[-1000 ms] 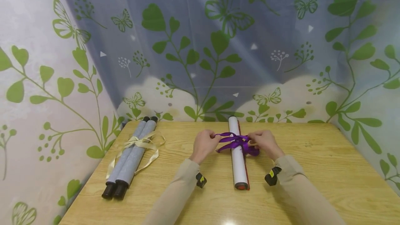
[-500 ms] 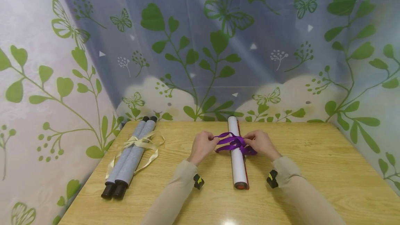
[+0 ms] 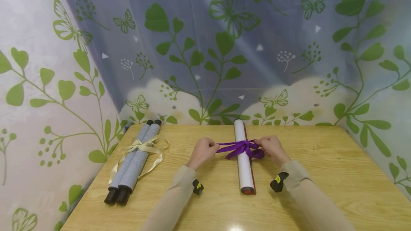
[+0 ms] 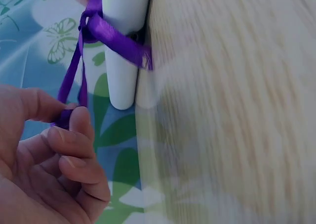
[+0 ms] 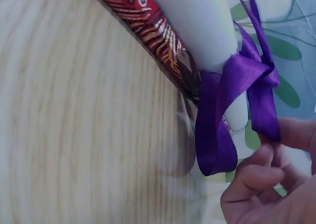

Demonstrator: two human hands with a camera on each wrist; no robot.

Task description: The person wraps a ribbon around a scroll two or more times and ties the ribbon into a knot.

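Note:
A white rolled scroll (image 3: 245,172) with a red patterned edge (image 5: 153,33) lies lengthwise on the table, its near end cap dark with a red centre. Purple ribbon (image 3: 241,148) is knotted around its middle, with loops and tails to both sides. On the left, my left hand (image 3: 203,152) pinches a ribbon loop between thumb and forefinger and holds it taut. My right hand (image 3: 273,149) pinches another length of ribbon close to the scroll's right side. In the right wrist view a loose ribbon loop (image 5: 217,150) hangs beside the pinching fingers (image 5: 256,177).
Two grey-blue rolls (image 3: 138,167) with black ends lie side by side at the left of the wooden table (image 3: 321,174), tied with a cream ribbon (image 3: 146,147). A curtain (image 3: 199,63) printed with leaves and butterflies hangs behind the table's back edge.
My left hand has drawn left and slightly down, stretching the ribbon straighter. My right hand moved in toward the scroll, then back out right. The knot looks tighter; the scroll stays put.

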